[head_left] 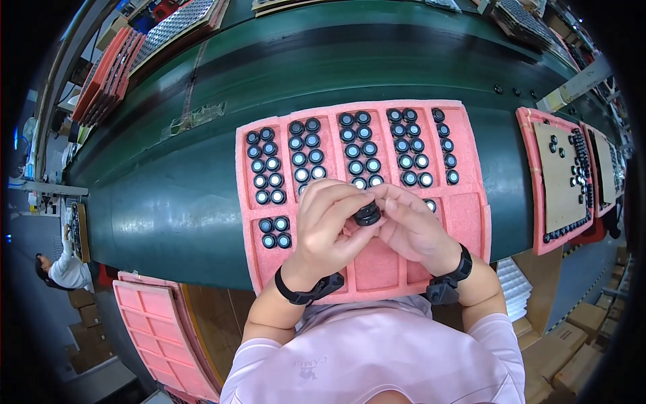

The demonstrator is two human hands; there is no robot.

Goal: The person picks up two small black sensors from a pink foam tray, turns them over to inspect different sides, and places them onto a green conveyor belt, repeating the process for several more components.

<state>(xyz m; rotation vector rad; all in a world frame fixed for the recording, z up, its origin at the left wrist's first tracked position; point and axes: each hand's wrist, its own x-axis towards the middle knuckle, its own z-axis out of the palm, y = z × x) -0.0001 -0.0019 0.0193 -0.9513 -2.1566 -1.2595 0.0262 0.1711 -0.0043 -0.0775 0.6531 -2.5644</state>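
Both hands are meeting just below the centre of the frame, pinching one small black round part [367, 214] between them. Left hand [330, 222] is curling its fingers over the part from the left, while right hand [412, 225] is closing on it from the right, so neither hand is nearer; the part is sitting in the gap between their fingertips, held slightly above the tray. Its flat round face is tilting up toward the camera, and I cannot tell whether it is one piece or two stacked.

Beneath the hands, a pink foam tray [464, 209] is lying on the dark green conveyor belt [168, 195], its upper pockets holding rows of black ring parts with pale centres [363, 149]. A second pink tray with a brown board [560, 176] is resting at the right of the frame, and empty pink trays [158, 323] are leaning at the lower left
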